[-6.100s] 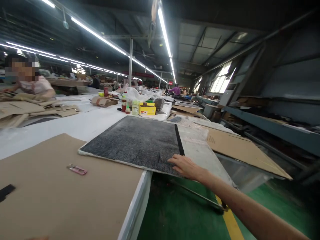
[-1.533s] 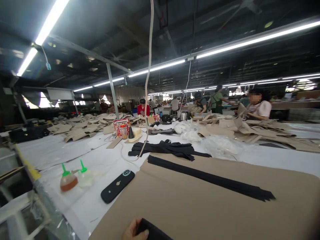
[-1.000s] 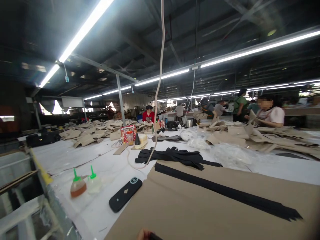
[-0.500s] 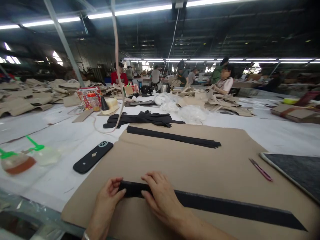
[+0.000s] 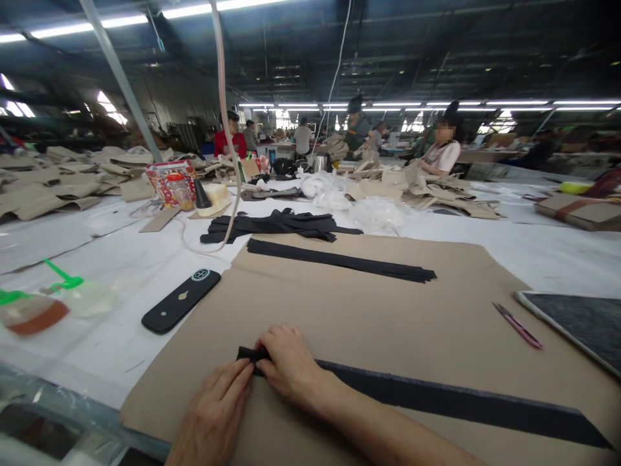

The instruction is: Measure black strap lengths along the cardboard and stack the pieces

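Observation:
A long black strip (image 5: 436, 400) lies across the near part of a brown cardboard sheet (image 5: 369, 310) on the white table. My right hand (image 5: 291, 366) rests on the strip's left end, fingers bent and pressed together over it. My left hand (image 5: 218, 408) lies flat beside it, fingers stretched out and touching the same end.
A stack of black strips (image 5: 339, 262) and a black bundle (image 5: 276, 225) lie farther back. A black flat device (image 5: 181, 310) and two green-capped bottles (image 5: 80, 294) sit to the left. A pink cutter (image 5: 518, 325) and a dark grey mat (image 5: 577, 322) lie right. A hose (image 5: 223, 129) hangs down. People work beyond.
The view swung from the grey mat to the cardboard sheet. Both hands came onto the strip's left end; my left hand has flattened and my right hand has slid left to the tip.

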### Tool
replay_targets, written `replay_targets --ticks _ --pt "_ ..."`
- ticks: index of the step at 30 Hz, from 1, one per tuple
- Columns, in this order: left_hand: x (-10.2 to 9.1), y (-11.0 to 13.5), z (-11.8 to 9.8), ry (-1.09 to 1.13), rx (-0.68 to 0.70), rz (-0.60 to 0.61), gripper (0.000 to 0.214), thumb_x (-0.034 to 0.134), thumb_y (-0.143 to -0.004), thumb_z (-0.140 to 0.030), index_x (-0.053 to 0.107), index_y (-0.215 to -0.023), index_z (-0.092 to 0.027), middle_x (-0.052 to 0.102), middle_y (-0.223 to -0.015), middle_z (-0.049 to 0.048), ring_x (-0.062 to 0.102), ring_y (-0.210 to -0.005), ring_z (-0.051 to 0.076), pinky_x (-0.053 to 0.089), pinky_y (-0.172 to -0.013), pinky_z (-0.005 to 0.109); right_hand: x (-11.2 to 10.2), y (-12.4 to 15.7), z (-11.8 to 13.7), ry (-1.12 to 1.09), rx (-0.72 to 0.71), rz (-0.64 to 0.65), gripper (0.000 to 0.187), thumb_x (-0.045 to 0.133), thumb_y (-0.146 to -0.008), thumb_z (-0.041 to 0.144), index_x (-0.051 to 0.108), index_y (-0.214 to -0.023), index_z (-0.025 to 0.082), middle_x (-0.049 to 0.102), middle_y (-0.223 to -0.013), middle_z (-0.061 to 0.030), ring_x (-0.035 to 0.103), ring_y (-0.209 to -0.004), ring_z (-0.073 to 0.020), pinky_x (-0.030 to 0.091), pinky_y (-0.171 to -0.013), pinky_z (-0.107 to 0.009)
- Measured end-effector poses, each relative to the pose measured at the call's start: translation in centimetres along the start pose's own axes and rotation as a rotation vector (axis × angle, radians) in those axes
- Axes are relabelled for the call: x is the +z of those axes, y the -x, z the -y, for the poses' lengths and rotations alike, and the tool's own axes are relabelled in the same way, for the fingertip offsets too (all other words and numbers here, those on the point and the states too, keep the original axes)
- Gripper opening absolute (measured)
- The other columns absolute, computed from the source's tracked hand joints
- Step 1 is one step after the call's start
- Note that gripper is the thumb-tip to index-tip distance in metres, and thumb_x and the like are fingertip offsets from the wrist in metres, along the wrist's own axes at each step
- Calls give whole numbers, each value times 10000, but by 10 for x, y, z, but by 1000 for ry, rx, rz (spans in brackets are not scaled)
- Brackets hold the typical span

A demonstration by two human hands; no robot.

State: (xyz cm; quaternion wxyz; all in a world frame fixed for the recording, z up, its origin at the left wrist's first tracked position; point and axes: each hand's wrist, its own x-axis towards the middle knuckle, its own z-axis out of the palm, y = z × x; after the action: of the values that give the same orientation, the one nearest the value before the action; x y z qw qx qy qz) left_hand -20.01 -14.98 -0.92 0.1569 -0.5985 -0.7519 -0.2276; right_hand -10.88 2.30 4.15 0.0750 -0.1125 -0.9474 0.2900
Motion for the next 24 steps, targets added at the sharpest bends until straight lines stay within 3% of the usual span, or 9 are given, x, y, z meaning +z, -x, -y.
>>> replay_targets --ticks 7,14,24 --pt "-5 -6 -1 -136 38 6 350 481 -888 -269 551 -1222 -188 635 -1189 79 591 -1090 200 515 -920 311 -4 -9 3 12 -46 47 182 530 -812 138 601 -971 189 611 -988 -41 520 -973 -186 371 -879 -313" --pt "-11 -2 13 -225 105 43 409 504 -884 -296 507 -1276 -179 604 -1260 65 563 -1150 208 489 -958 328 -2 -8 3 25 -93 39 191 518 -840 141 597 -1009 184 598 -1021 -51 498 -994 -178 384 -908 -310" --pt "-15 -3 17 -193 104 52 383 509 -881 -303 527 -1247 -192 608 -1255 48 562 -1149 192 465 -977 306 4 -4 -4 -1 -171 -2 271 428 -857 87 619 -1026 179 566 -969 -57 507 -929 -160 421 -839 -256"
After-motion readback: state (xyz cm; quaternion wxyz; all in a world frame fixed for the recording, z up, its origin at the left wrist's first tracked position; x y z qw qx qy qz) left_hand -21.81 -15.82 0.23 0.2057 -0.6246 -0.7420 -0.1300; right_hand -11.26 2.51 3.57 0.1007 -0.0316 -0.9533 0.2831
